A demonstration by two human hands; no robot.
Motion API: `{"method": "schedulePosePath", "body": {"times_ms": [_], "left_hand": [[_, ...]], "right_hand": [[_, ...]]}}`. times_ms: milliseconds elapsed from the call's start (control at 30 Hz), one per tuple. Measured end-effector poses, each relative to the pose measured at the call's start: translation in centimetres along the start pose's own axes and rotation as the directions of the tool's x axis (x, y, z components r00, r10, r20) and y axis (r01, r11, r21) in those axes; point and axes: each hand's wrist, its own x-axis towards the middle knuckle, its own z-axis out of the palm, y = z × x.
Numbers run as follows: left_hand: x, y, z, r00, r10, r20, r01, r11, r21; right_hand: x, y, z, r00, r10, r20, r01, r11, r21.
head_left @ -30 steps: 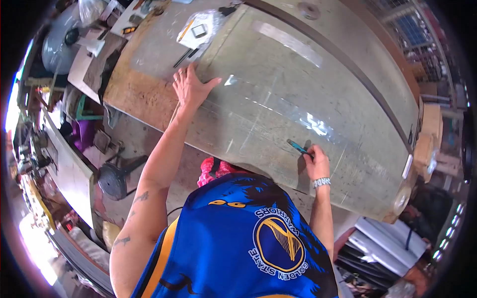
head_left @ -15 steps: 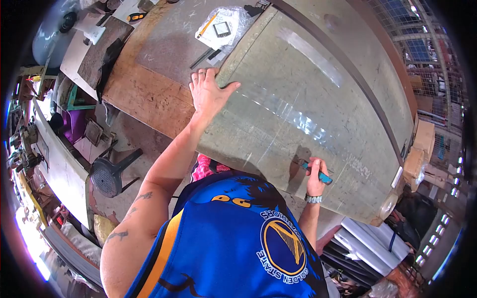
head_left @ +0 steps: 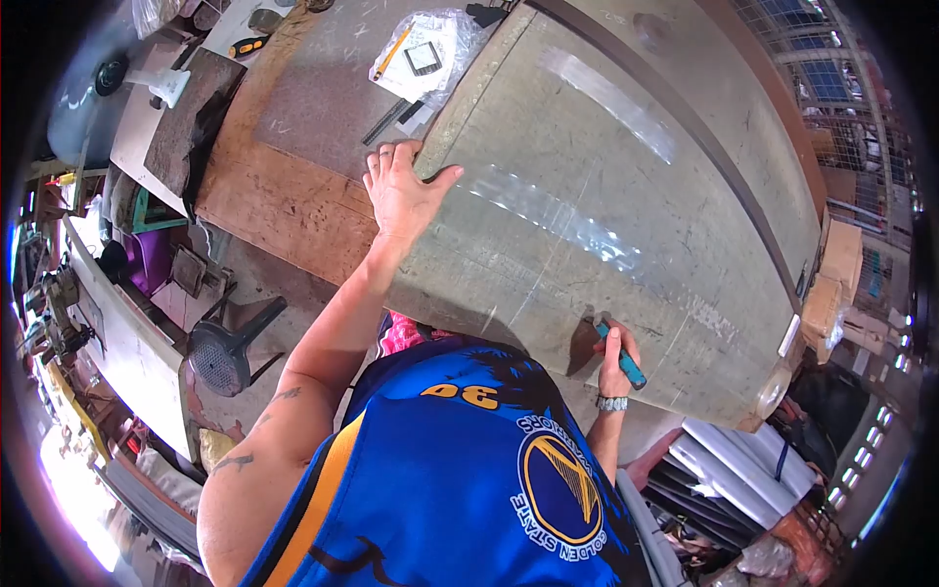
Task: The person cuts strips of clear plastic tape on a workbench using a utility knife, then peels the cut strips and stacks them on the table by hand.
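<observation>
My left hand [head_left: 404, 196] rests with fingers spread at the left edge of the grey-green worktop [head_left: 509, 108], thumb lying on its surface. A shiny clear strip [head_left: 558, 217] runs across the worktop from near that thumb toward the right. My right hand [head_left: 618, 354] is closed round a teal-handled cutter [head_left: 631, 369] above the near part of the worktop. The cutter's tip is too small to make out, and I cannot tell whether it touches the surface. The hand's shadow falls just to its left.
A plastic bag with a paper, a pencil and a small black frame [head_left: 424, 59] lies beyond my left hand. Near it is a dark metal ruler [head_left: 384, 122]. A dark raised strip [head_left: 704, 166] crosses the worktop. A stool [head_left: 220, 357] stands at left; silver rolls [head_left: 748, 455] lie at lower right.
My right hand has turned the cutter, so its handle now points more toward me. My left hand stays at the worktop's edge; the whole view has shifted slightly.
</observation>
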Motion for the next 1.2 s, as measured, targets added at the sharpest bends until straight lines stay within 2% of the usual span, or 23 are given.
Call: {"method": "schedulePosePath", "body": {"times_ms": [100,267,367,433,567,633,667,733,867,1200], "left_hand": [[0.0,-0.1,0.2,1.0,-0.005,-0.001,0.005,1.0,-0.006],[0.1,-0.1,0.2,1.0,-0.018,0.012,0.018,1.0,0.008],[0.0,-0.5,0.6,0.997,0.041,-0.06,-0.041,0.999,0.01],[0.1,-0.6,0.5,0.999,0.024,-0.034,-0.023,0.999,0.029],[0.7,-2.0,1.5,0.998,0.059,-0.035,-0.057,0.997,0.053],[0.6,-2.1,1.5,0.997,0.067,-0.028,-0.067,0.998,0.014],[0.6,-2.1,1.4,0.997,0.07,-0.03,-0.07,0.998,0.001],[0.6,-2.0,1.4,0.997,0.068,-0.029,-0.068,0.998,0.005],[0.6,-1.6,1.1,0.997,0.069,-0.017,-0.068,0.997,0.048],[0.7,-1.8,1.2,0.998,0.063,-0.004,-0.063,0.998,0.025]], "right_hand": [[-0.4,-0.2,-0.1,0.998,0.06,0.032,-0.062,0.996,0.058],[-0.6,0.9,-0.1,0.991,0.129,0.037,-0.131,0.99,0.054],[-0.7,0.6,-0.1,0.987,0.151,0.051,-0.153,0.988,0.035],[-0.8,-0.4,0.2,0.986,0.158,0.045,-0.16,0.987,0.03],[-0.5,-2.8,1.7,0.997,0.051,-0.056,-0.047,0.996,0.072],[0.2,-4.7,3.1,0.997,0.037,-0.073,-0.025,0.987,0.159],[0.9,-5.2,3.7,0.998,-0.025,-0.056,0.032,0.992,0.118],[2.2,-7.4,5.4,0.987,-0.142,-0.079,0.155,0.968,0.196],[6.0,-7.5,9.9,0.927,-0.305,-0.218,0.34,0.929,0.146],[8.3,-8.2,11.3,0.922,-0.364,-0.13,0.372,0.927,0.049]]}}
